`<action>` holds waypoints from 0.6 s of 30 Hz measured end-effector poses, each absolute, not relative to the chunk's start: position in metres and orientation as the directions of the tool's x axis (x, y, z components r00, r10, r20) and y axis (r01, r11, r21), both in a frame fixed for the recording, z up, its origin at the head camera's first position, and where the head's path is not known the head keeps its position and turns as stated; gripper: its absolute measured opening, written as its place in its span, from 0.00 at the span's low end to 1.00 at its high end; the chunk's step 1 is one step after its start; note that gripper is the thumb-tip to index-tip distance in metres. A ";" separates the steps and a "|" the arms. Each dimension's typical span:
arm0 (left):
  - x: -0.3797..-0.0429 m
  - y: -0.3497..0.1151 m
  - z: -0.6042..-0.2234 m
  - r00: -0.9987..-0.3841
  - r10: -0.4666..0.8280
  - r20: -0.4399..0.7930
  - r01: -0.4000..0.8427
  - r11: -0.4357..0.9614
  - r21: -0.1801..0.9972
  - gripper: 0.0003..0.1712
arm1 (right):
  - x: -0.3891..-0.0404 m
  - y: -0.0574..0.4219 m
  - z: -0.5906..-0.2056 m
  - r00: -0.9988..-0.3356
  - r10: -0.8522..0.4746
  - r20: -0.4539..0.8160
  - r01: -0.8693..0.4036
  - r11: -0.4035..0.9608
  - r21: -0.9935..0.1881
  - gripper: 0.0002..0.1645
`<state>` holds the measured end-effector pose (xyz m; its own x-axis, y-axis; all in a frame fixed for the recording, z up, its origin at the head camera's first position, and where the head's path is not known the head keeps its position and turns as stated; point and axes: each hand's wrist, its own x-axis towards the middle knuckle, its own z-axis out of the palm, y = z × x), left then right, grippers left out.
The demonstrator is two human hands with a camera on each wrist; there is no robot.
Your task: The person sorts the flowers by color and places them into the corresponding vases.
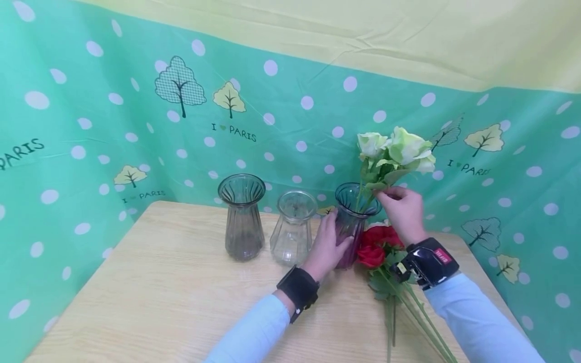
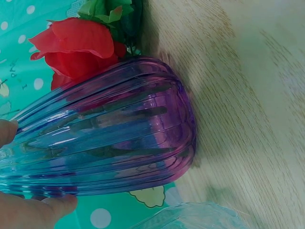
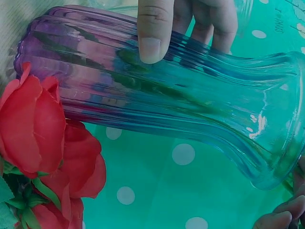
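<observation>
A ribbed glass vase [image 1: 350, 222], blue above and purple at its base, stands on the table at the right. My left hand [image 1: 328, 245] grips its side, thumb and fingers around the glass. With the right hand [image 1: 403, 212] I pinch the stems of the white roses [image 1: 399, 151] just above the rim. Their green stems [image 3: 162, 88] run down inside the vase, seen through the glass in the right wrist view. Red roses [image 1: 379, 244] lie right beside the vase, close to its base.
A grey glass vase [image 1: 244, 217] and a clear glass vase [image 1: 294, 229] stand to the left on the wooden table [image 1: 181, 302]. Long stems [image 1: 419, 315] of the red roses stretch toward the front edge. A green dotted cloth [image 1: 281, 146] hangs behind.
</observation>
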<state>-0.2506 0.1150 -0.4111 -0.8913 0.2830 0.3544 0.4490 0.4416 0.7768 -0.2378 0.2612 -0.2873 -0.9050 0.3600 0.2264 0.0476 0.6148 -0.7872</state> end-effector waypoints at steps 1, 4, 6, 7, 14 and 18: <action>-0.251 0.115 -0.411 -0.892 0.284 0.351 0.447 0.439 0.780 0.41 | -0.238 0.261 -0.287 -0.905 0.359 0.228 0.048 0.618 -0.785 0.23; -0.250 0.116 -0.411 -0.893 0.279 0.353 0.445 0.432 0.784 0.41 | -0.241 0.260 -0.288 -0.906 0.352 0.235 0.041 0.626 -0.779 0.24; -0.250 0.116 -0.411 -0.891 0.276 0.361 0.450 0.429 0.783 0.41 | -0.243 0.260 -0.289 -0.903 0.356 0.239 0.039 0.623 -0.781 0.24; -0.250 0.115 -0.411 -0.892 0.276 0.359 0.449 0.430 0.784 0.41 | -0.243 0.259 -0.289 -0.902 0.361 0.236 0.043 0.621 -0.783 0.24; -0.250 0.116 -0.412 -0.899 0.281 0.337 0.432 0.438 0.788 0.42 | -0.245 0.260 -0.292 -0.898 0.403 0.178 0.074 0.536 -0.841 0.25; -0.250 0.116 -0.412 -0.902 0.276 0.333 0.426 0.436 0.793 0.42 | -0.244 0.262 -0.296 -0.894 0.407 0.188 0.053 0.513 -0.857 0.26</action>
<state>-0.2503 0.1161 -0.4122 -0.9016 0.2755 0.3334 0.4263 0.4358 0.7927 -0.2436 0.2618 -0.2956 -0.8940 0.4068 0.1880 0.0529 0.5126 -0.8570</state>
